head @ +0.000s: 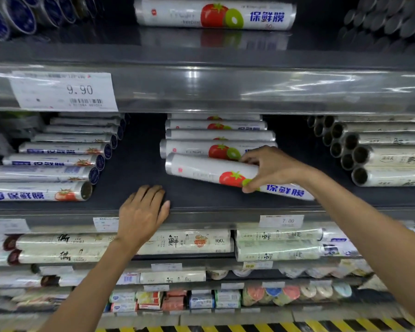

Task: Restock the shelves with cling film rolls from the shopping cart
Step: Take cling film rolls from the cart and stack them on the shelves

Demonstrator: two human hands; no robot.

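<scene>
My right hand (271, 167) grips a white cling film roll (201, 170) printed with a tomato and blue characters. The roll lies slanted on the dark middle shelf (134, 168), in front of a row of several matching rolls (216, 136) that reaches back into the shelf. My left hand (141, 213) rests flat on the front edge of that same shelf, fingers straight, holding nothing. One more matching roll (215, 13) lies alone on the shelf above. The shopping cart is out of sight.
Blue-labelled rolls (46, 171) fill the shelf's left side and cream-wrapped rolls (381, 154) its right. A 9.90 price tag (65, 91) hangs on the upper shelf rail. Lower shelves hold more wrapped rolls (185, 242) and small packs. Yellow-black floor tape (273, 328) runs along the bottom.
</scene>
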